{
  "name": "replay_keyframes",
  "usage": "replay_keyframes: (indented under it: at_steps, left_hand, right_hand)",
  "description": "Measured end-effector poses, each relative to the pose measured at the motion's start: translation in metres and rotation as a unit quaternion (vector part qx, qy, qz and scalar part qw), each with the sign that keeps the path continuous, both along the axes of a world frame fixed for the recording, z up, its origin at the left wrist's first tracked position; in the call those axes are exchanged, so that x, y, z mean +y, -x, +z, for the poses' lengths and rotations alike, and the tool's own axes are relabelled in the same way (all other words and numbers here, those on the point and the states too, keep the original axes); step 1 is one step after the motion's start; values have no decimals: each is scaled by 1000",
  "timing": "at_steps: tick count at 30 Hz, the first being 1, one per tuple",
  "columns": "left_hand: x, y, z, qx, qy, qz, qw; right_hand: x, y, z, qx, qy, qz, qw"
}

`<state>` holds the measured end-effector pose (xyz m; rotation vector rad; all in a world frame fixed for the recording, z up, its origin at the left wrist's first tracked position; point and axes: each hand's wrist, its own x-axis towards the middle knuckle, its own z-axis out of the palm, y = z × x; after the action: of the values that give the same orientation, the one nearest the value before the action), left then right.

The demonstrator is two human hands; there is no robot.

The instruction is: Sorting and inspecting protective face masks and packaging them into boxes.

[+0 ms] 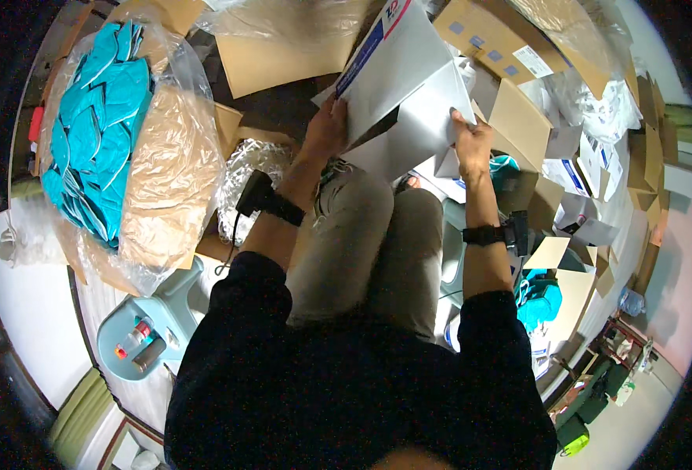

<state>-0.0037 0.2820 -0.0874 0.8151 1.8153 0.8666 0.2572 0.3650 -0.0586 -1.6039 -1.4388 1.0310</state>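
Head view: at twelve o'clock, left hand (328, 129) and right hand (471, 141) each grip a white mailing envelope (408, 94) above the knees; a bag of teal items (99, 125) lies at ten o'clock.

The flat grey plastic mailer (408, 94) hides the left hand (328, 129)'s fingertips at eleven o'clock. The clear plastic bag of teal items (99, 133), at nine o'clock, blurs its contents. At five o'clock, small floor objects stay too tiny to tell.
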Motion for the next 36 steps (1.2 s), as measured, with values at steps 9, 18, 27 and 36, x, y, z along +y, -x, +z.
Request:
replay_keyframes:
  at_steps: [9,18,27,36]
  left_hand:
    - [15,-6,-31,114,-54,-81,989]
    - [-3,1,-8,21,-79,-26,996]
    - [-15,-8,-9,18,-184,-34,982]
    - [-27,-30,36,366,2,-161,916]
  right_hand:
    - [2,-12,-9,-34,-52,21,998]
    - [-11,-6,12,49,8,9,999]
    - [5,-15,0,6,-68,20,997]
    - [-29,17,6,142,81,-2,987]
